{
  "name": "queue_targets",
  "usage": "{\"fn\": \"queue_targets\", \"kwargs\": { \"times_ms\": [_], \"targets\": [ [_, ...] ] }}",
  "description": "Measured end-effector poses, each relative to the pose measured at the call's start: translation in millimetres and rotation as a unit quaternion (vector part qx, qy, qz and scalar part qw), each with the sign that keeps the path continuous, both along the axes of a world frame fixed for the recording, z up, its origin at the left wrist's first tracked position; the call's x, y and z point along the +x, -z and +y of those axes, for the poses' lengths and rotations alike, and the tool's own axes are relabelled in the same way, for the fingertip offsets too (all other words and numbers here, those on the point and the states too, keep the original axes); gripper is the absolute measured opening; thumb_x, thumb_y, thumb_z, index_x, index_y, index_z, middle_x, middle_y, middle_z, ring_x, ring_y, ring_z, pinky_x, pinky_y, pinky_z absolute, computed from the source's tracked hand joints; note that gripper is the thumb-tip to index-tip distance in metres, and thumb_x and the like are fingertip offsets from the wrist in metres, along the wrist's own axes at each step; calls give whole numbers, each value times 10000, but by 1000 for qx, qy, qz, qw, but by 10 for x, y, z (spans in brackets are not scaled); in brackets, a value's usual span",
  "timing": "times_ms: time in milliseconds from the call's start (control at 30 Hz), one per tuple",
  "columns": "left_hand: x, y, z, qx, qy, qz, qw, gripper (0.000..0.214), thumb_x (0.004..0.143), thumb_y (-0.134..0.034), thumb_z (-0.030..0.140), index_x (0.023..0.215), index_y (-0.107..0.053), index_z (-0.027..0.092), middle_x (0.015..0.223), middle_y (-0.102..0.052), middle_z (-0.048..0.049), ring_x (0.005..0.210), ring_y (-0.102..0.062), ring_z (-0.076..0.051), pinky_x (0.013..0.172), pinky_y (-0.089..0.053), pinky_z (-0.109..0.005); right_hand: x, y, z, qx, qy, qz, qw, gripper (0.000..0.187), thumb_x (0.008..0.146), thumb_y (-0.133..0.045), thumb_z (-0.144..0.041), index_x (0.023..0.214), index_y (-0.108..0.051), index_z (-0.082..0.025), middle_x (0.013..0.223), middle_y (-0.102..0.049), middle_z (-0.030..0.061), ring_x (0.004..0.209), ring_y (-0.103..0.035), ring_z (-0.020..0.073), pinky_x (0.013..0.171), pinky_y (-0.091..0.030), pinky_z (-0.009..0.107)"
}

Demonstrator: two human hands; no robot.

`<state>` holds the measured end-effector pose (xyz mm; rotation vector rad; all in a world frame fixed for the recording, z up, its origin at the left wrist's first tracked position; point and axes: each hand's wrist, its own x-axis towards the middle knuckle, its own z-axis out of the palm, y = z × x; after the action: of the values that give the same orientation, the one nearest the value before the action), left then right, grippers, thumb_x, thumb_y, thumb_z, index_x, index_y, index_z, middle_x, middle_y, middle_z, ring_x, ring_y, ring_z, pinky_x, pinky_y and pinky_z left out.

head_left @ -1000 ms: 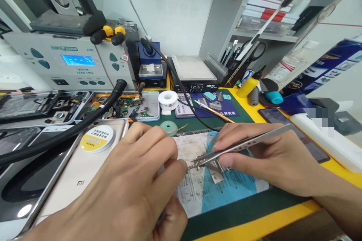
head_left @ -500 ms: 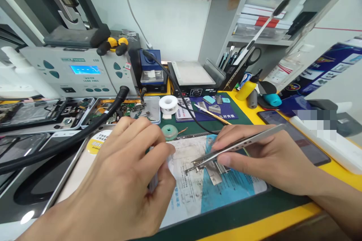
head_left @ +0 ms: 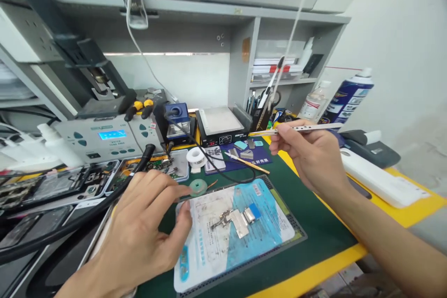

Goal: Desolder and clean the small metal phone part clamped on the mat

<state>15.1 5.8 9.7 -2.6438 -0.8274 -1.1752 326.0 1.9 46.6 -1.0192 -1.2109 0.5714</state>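
Pausing between touches is how I judge the step in hand: no hand or tool meets the work.

Hands and work, left to right. Left hand (head_left: pixel 150 223), lower left of centre: released as far as it shows, thumb and index finger parted with nothing visible between them; palm side hidden. Its index fingertip lies just beside a green spool (head_left: pixel 198 186); contact cannot be told. Small metal part (head_left: pixel 240 223), lower centre: lying flat on a printed sheet (head_left: pixel 265 244), its blue tab (head_left: pixel 254 211) toward the right. Right hand (head_left: pixel 314 151), right of centre: grasping tweezers (head_left: pixel 310 128) between thumb and fingers, tips pointing left, well apart from the part. Judgement: any further touch on it would call for lowering the tips and a light, exact pinch, with the left hand steadying the sheet.

Containers, left to right. White bottle (head_left: pixel 63 146), left: opaque, contents unknown. Left tray (head_left: pixel 112 178): opened phone frames and loose parts. Second tray (head_left: pixel 182 162), adjoining: crowded circuit boards, barer at its right end. Black pen holder (head_left: pixel 258 121), right of centre: upright tools, among them a dark-bristled brush (head_left: pixel 268 86). Clear bottle (head_left: pixel 314 102), right: liquid level not readable. Blue spray can (head_left: pixel 345 100), beside it: closed to view. Shelf (head_left: pixel 282 83) above the holder: stacked boxes, contents not visible.
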Motion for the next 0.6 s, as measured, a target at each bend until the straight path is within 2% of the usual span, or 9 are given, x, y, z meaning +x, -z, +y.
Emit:
{"fn": "queue_targets", "kwargs": {
  "times_ms": [100, 167, 300, 400, 467, 533, 600],
  "targets": [
    [-19, -40, -3, 37, -9, -14, 999, 199, 910, -683, 48, 1052, -628, 178, 915, -615, -28, 857, -548, -175, 784, -408, -364, 5, -46, -21, 11, -4, -43, 999, 271, 922, -817, -440, 801, -707, -223, 679, -720, 5, 612, -694, 177, 616, -593, 325],
    [-2, -101, -20, 61, -16, -26, 998, 224, 906, -688, 31, 1051, -624, 189, 905, -625, -20, 846, -561, -171, 782, -426, -355, -8, -49, -56, 11, -13, -82, 996, 222, 909, -816, -395, 826, -713, -217, 671, -717, 7, 613, -694, 185, 594, -569, 317],
    [225, -373, -74, 81, -12, 0, 997, 144, 947, -656, 63, 1015, -640, 188, 897, -651, -20, 833, -602, -164, 756, -484, -332, 12, -28, -58, 9, 1, -143, 990, 141, 858, -828, -308, 919, -735, -222, 816, -766, 35, 737, -730, 220, 630, -548, 324],
    [622, -605, -66, 62, 17, 79, 995, 70, 1006, -604, 147, 1002, -667, 176, 889, -675, -9, 821, -647, -154, 734, -554, -309, 106, -4, 39, 17, 47, -141, 989, 155, 926, -783, -347, 906, -694, -223, 772, -724, 17, 735, -709, 207, 659, -545, 329],
    [965, -664, -4, 46, 40, 144, 988, 69, 1016, -654, 219, 1010, -682, 156, 884, -684, 7, 813, -670, -128, 739, -595, -278, 187, 20, 131, 19, 84, -120, 989, 203, 1001, -728, -385, 947, -674, -197, 758, -681, -10, 702, -687, 178, 655, -553, 317],
    [1319, -620, 97, 51, 42, 189, 980, 204, 1038, -651, 326, 962, -696, 142, 899, -694, 8, 860, -702, -146, 809, -630, -303, 262, 50, 222, 13, 111, -97, 989, 247, 1053, -687, -411, 1031, -687, -165, 831, -688, -12, 690, -673, 149, 659, -578, 310],
    [1639, -515, 215, 62, 25, 198, 978, 271, 994, -722, 399, 974, -696, 130, 947, -705, 1, 902, -722, -182, 819, -642, -329, 317, 78, 295, 6, 127, -78, 989, 262, 1064, -682, -414, 1105, -702, -156, 925, -719, 13, 726, -689, 149, 677, -605, 316]
  ]
}}
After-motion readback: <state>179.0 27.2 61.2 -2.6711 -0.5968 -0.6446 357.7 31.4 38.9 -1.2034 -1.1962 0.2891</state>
